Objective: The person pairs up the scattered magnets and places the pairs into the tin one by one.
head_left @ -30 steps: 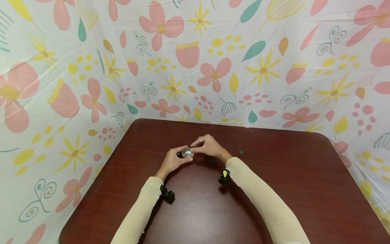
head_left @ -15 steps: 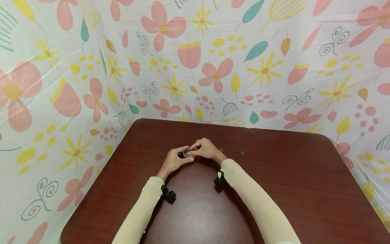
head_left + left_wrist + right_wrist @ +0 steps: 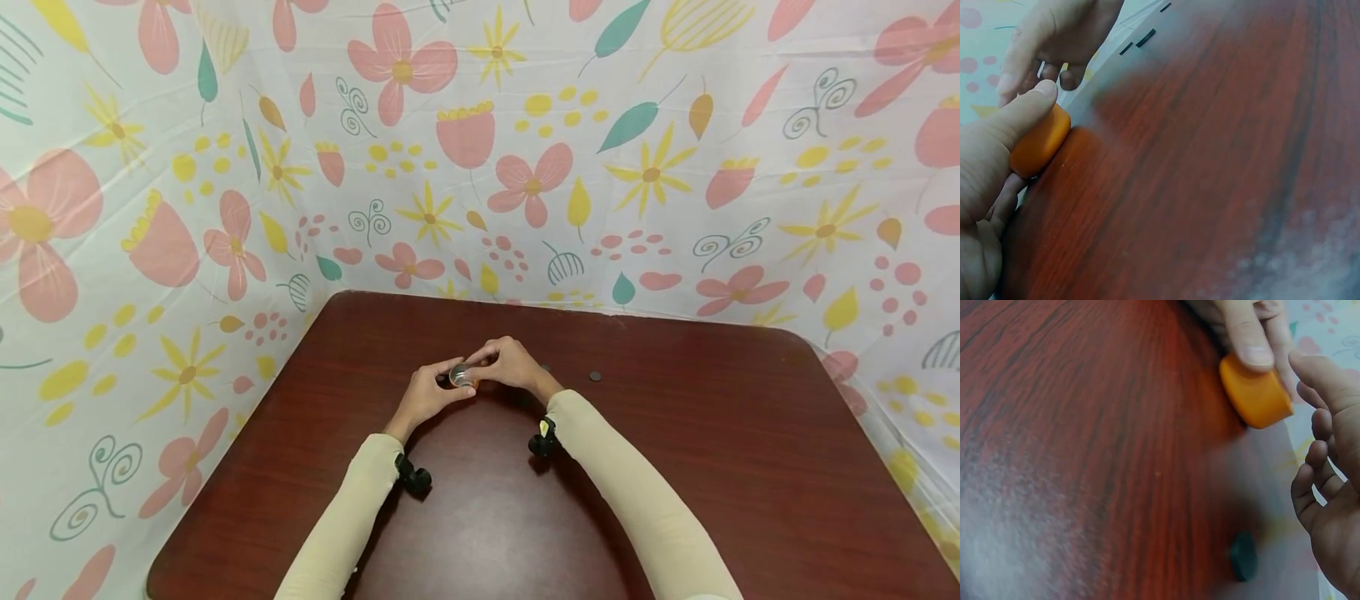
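A small round cup, orange outside (image 3: 1041, 142) and silvery inside (image 3: 462, 377), stands on the table towards its back edge. My left hand (image 3: 425, 398) grips it, with the thumb along the near side and fingers round the far side. Something dark shows at the cup's far inner side. My right hand (image 3: 512, 367) is at the cup's right rim, its thumb and forefinger reaching over the opening. Whether those fingertips pinch anything is hidden. A dark green disc (image 3: 1244, 556) lies near the right hand.
On the brown table (image 3: 712, 450), a dark disc (image 3: 595, 377) lies right of the right hand, and another (image 3: 545, 368) sits partly behind the wrist. A flowered cloth (image 3: 525, 167) hangs behind the table.
My right hand first moved slightly down and left over the cup, then shifted a little back up. A dark piece appeared inside the cup half a second ago. The left hand kept its grip.
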### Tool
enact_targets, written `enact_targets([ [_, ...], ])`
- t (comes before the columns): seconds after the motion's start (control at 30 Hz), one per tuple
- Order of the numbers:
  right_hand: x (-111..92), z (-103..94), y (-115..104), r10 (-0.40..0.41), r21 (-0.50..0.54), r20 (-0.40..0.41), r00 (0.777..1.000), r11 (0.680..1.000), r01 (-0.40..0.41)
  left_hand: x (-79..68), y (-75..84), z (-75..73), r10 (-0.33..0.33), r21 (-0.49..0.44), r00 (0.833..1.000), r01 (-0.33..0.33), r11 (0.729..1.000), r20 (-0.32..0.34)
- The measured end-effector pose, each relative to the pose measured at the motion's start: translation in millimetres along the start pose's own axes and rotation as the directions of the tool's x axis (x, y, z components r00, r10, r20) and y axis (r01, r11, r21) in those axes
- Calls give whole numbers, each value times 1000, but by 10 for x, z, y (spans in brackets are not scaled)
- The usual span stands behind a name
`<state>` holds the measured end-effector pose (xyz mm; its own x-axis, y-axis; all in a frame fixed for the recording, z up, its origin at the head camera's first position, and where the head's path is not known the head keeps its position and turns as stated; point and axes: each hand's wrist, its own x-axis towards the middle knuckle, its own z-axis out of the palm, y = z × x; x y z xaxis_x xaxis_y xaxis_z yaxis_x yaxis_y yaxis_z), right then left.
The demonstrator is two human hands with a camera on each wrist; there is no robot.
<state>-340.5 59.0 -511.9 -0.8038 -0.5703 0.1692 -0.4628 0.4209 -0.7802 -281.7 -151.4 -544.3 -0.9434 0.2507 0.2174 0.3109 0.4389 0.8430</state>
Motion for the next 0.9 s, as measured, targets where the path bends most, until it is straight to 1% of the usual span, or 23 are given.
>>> enact_targets([
  [0.13, -81, -125, -23, 2, 31, 0, 1000, 1000, -2, 6, 3, 11, -1, 11, 1000, 1, 1000, 13],
  [0.27, -229, -316, -72, -12, 45, -13, 1000, 999, 13, 12, 8, 15, 10, 3, 1000, -10, 1000, 16],
  [0.33, -336, -428, -95, -5, 32, -32, 999, 999, 6, 13, 11, 22, 6, -11, 1000, -6, 1000, 16],
  [0.47, -576, -636, -114, 42, -12, -77, 996, 999, -43, -1, 25, 36, -13, -42, 1000, 14, 999, 9],
  [0.57, -769, -769, -119, 67, -40, -100, 993, 997, -72, -26, 71, 33, -4, -53, 1000, 4, 999, 2],
  [0.67, -965, -887, -122, 80, -57, -124, 989, 994, -88, -46, 176, 14, 37, -43, 999, -38, 998, -17],
  [0.77, -1161, -990, -111, 89, -67, -154, 984, 993, -101, -59, 335, -3, 113, -43, 993, -115, 992, -34],
  [0.83, -1290, -1051, -102, 98, -75, -174, 980, 991, -112, -63, 462, -3, 183, -59, 982, -185, 981, -34],
  [0.9, -1423, -1104, -80, 96, -94, -190, 977, 989, -115, -77, 587, 12, 252, -60, 968, -253, 966, -11],
])
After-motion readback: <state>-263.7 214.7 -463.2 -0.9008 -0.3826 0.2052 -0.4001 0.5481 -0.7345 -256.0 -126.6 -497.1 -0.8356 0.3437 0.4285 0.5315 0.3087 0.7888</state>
